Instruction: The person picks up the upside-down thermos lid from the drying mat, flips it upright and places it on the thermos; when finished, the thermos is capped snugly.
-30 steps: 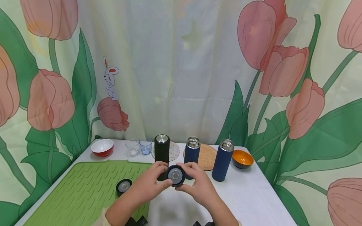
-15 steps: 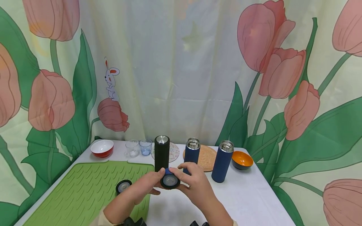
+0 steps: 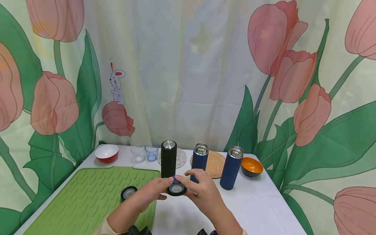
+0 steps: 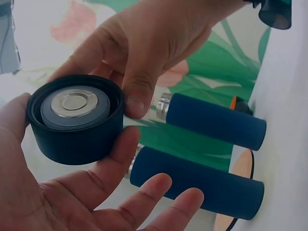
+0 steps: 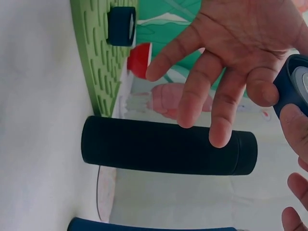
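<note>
A dark blue round lid with a grey plug and metal disc inside (image 4: 75, 120) is held above the white bench (image 3: 249, 202), pinched by both the left hand (image 3: 149, 194) and the right hand (image 3: 202, 192); the spare left fingers are spread and free. The step in hand is judged to be handling of this lid, underside exposed; for the next move, a steady grip seems called for. Toward the back edge, two navy cylindrical bottles (image 3: 199, 163) (image 3: 231, 171) are left uncapped, the nearer-centre one partly blocked by the right hand; a black cylindrical bottle (image 3: 168, 160) is closed. Near the left edge, a second round lid (image 3: 128, 193) is carried by a ridged green mat (image 3: 88, 195), partly hidden by the left forearm (image 3: 129, 210)
</note>
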{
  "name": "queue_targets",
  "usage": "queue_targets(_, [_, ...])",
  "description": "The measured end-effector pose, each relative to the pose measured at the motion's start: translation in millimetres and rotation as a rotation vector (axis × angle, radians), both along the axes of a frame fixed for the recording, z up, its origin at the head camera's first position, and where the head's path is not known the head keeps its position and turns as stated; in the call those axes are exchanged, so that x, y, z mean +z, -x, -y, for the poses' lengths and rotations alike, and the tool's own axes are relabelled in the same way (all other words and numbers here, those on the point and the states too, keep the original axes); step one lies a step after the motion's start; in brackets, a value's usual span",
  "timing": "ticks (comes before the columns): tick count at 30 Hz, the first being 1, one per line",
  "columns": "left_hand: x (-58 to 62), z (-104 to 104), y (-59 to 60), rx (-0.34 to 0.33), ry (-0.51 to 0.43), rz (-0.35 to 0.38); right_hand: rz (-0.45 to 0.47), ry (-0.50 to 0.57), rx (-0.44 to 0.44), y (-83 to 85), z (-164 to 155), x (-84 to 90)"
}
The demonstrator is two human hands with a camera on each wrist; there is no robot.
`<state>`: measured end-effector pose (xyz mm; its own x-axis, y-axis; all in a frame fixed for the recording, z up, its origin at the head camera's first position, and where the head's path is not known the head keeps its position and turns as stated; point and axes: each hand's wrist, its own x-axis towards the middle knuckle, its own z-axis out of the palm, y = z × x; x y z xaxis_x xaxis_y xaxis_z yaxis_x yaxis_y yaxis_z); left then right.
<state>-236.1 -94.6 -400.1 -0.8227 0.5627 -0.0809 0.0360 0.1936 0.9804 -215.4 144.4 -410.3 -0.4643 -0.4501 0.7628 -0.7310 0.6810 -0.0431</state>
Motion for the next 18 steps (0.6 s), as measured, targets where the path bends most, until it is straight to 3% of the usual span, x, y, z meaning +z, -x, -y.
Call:
queue_targets(4, [-1.0,1.8,0.9,0.003,-0.005,-0.018,0.016,0.001,0.005,-0.7,0.2,0.6])
queue_targets(7, [-1.4,3.3,1.0,0.027,-0.010,-0.072,0.108,0.040,0.025,-2.0,0.1,0.4])
queue_targets(15, [-3.1,1.9,0.2,0.231,0.053,-0.295,0.654,0.331,-0.017,-1.8,-1.5,-0.1])
queue_targets(18, [-5.1,-0.9,0.3,0.276,0.062,-0.371,0.788,0.399,-0.003,0.9,-2.2,0.3])
